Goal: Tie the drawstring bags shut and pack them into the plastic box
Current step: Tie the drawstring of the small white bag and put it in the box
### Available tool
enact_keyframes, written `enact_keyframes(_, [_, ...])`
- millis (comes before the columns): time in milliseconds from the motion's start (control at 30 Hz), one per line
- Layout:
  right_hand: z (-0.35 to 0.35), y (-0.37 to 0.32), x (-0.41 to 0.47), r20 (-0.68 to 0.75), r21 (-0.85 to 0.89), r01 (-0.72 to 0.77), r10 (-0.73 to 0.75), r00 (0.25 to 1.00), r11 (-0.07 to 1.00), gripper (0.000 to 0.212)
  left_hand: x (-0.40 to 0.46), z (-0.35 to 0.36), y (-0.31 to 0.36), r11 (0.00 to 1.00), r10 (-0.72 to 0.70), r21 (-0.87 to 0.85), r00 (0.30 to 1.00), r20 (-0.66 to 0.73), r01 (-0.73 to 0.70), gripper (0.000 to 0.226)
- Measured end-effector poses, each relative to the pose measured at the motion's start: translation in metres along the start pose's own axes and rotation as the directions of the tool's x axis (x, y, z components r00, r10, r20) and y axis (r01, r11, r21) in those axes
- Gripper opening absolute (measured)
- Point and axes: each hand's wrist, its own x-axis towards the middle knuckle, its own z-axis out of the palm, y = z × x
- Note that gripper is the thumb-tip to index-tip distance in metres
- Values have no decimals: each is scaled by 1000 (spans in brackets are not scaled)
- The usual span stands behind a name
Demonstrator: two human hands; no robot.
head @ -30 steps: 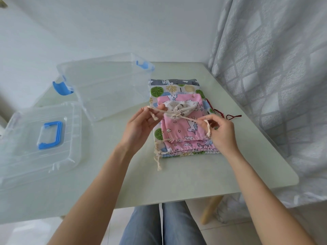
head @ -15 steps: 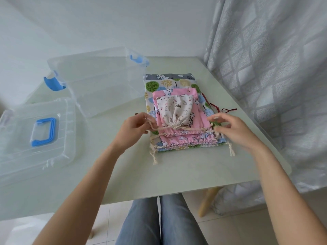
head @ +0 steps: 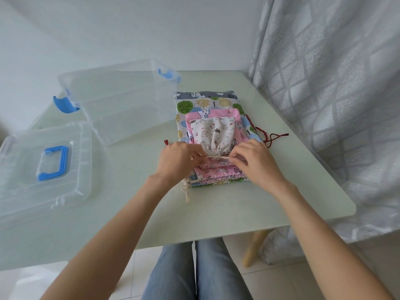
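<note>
Head view: I watch two bare hands meet over a stack of drawstring bags on a pale green table (head: 227, 213).
Left hand (head: 176, 160): fingers curled, pinching the cream drawstring (head: 216, 157) at the small bag's gathered neck.
Right hand (head: 255, 162): fingers curled onto the same cord from the other side.
Small cream bag (head: 213, 132): lies on top of the stack, neck cinched, mouth toward me.
Stack: pink bags (head: 218, 169) beneath it, a tree-print bag (head: 201, 103) at the bottom, red cords (head: 270, 137) trailing right.
Plastic box (head: 121, 100): open, just left of the stack, blue latches at its ends.
Lid (head: 43, 167): flat at the left edge, blue handle up.
Open room: bare tabletop in front of the stack, up to the near edge.
Writing: none I can read.
Room: white wall behind, patterned grey curtain (head: 335, 83) close along the right side.
</note>
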Motion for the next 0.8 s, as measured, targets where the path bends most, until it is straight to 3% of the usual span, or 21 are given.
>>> enact_keyframes(233, [-5, -6, -9, 50, -8, -19, 19, 999, 1000, 12, -1, 1, -2, 996, -4, 85, 1000, -13, 5, 19])
enact_keyframes(367, [-15, -12, 0, 56, 54, 58, -61, 997, 997, 17, -3, 2, -3, 999, 19, 50, 999, -33, -18, 21])
enact_keyframes(467, [-19, -26, 15, 95, 325, 39, -73, 993, 945, 20, -6, 6, -3, 998, 26, 61, 999, -33, -24, 15])
enact_keyframes(567, [-14, -37, 30, 227, 619, -124, -25, 973, 776, 16, -9, 9, -1, 996, 72, 48, 996, -45, -70, 11])
enact_keyframes(633, [-11, -39, 37, 271, 699, -207, 15, 962, 684, 14, -13, 7, -2, 995, 95, 47, 994, -59, -93, 11])
enact_keyframes(733, [-12, -38, 43, 273, 677, -243, 70, 960, 695, 16, -21, -4, -11, 993, 21, -117, 998, -51, -27, 16])
enact_keyframes(800, [-9, -34, 42, 288, 653, -266, 92, 953, 710, 17, -27, -15, -16, 962, -48, -269, 999, 9, 49, 32])
